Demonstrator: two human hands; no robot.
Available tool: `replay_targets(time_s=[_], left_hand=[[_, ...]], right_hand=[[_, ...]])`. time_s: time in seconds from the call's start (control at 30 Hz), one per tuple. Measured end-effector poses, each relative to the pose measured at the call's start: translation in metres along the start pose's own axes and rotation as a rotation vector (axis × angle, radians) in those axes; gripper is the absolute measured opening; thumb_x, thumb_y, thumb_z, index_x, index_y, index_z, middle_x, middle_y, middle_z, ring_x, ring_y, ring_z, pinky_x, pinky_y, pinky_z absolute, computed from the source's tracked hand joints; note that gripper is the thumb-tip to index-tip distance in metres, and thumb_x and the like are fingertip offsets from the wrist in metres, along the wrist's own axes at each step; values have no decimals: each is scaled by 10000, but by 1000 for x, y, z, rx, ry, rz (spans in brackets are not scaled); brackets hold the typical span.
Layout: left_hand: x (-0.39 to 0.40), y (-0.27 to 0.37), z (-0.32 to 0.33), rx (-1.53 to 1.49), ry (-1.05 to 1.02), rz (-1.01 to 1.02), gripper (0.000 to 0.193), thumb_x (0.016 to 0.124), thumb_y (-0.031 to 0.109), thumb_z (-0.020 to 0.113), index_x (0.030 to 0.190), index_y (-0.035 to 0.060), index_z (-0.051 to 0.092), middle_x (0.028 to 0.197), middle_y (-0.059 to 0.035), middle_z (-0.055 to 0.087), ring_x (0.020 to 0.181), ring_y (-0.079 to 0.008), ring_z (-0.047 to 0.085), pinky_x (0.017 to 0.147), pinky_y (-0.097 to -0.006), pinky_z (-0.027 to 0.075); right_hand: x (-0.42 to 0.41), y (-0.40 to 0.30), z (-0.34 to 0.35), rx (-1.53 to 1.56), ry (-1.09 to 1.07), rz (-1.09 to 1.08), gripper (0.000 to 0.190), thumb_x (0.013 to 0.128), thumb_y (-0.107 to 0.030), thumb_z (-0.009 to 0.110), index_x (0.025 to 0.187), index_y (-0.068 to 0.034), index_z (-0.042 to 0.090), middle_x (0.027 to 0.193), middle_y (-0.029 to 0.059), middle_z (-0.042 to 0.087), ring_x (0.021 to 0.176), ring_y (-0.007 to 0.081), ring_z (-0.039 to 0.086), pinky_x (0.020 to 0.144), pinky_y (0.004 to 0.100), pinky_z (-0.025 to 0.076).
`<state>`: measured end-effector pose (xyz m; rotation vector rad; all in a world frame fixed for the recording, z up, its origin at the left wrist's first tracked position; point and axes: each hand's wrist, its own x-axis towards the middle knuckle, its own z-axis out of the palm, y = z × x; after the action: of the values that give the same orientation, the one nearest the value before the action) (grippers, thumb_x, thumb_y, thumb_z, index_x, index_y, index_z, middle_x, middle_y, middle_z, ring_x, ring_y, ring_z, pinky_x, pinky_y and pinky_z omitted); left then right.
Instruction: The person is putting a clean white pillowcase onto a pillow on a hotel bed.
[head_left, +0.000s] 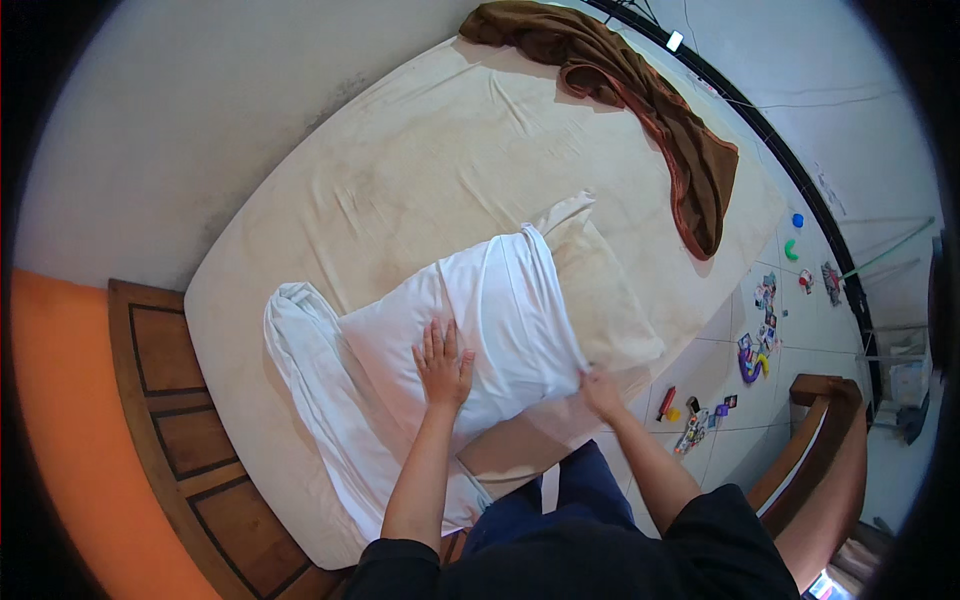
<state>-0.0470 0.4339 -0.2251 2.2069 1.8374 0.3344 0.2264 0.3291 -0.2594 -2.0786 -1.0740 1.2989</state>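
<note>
A pillow (611, 300) lies on the bed in front of me, its stained cream end sticking out on the right. A white pillowcase (502, 300) covers the rest of it, with creases running towards its open hem. My left hand (444, 367) rests flat on the covered part, fingers spread. At the hem's near corner, my right hand (600, 391) pinches the pillowcase edge, slightly blurred. Left of the pillow is a folded white cloth (315, 375), bunched along its far end; it reaches to the near edge of the mattress.
The mattress wears a cream sheet (375, 202). A brown blanket (675, 135) lies crumpled along its far right side. A wooden headboard (180, 412) borders the left. Scattered toys (694, 425) lie on the tiled floor (810, 375) at right, near a wooden furniture piece (821, 442).
</note>
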Motion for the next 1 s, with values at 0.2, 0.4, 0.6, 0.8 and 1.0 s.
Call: replay_targets(time_s=[0.2, 0.4, 0.6, 0.8, 1.0], left_hand=[[11, 12, 10, -38, 21, 52, 580, 892, 453, 331, 1389, 162, 265, 1451, -124, 195, 1341, -285, 157, 1058, -515, 40], [5, -7, 6, 3, 1, 33, 569, 900, 420, 324, 1390, 138, 256, 1453, -129, 185, 1342, -296, 149, 1058, -516, 32], [8, 11, 14, 0, 47, 124, 578, 888, 421, 364, 1391, 158, 257, 1449, -133, 199, 1335, -300, 172, 1053, -525, 63], [-16, -21, 0, -27, 3, 137, 678, 837, 473, 430, 1395, 139, 236, 1438, -159, 214, 1330, -317, 187, 1053, -521, 72], [-81, -17, 6, 68, -84, 249, 859, 719, 533, 571, 1396, 141, 215, 1459, -173, 125, 1347, -325, 118, 1046, -538, 78]], right_hand=[[32, 7, -40, 614, 386, 0, 435, 906, -360, 464, 769, 35, 585, 638, 42, 560, 601, 141, 513, 576, 294, 414], [-1, -1, -21, 28, 200, -58, 381, 888, -326, 502, 748, 16, 592, 627, 59, 561, 586, 151, 498, 554, 314, 404], [52, 42, -52, 341, 591, 52, 421, 885, -388, 502, 805, 14, 595, 671, 39, 560, 619, 146, 482, 568, 303, 402], [14, 24, 40, 640, 304, 244, 352, 888, -355, 493, 829, -23, 589, 686, 29, 504, 624, 118, 453, 574, 276, 388], [50, 61, -24, 879, 244, 263, 184, 893, -208, 438, 873, -61, 546, 745, 46, 519, 634, 149, 475, 578, 291, 413]])
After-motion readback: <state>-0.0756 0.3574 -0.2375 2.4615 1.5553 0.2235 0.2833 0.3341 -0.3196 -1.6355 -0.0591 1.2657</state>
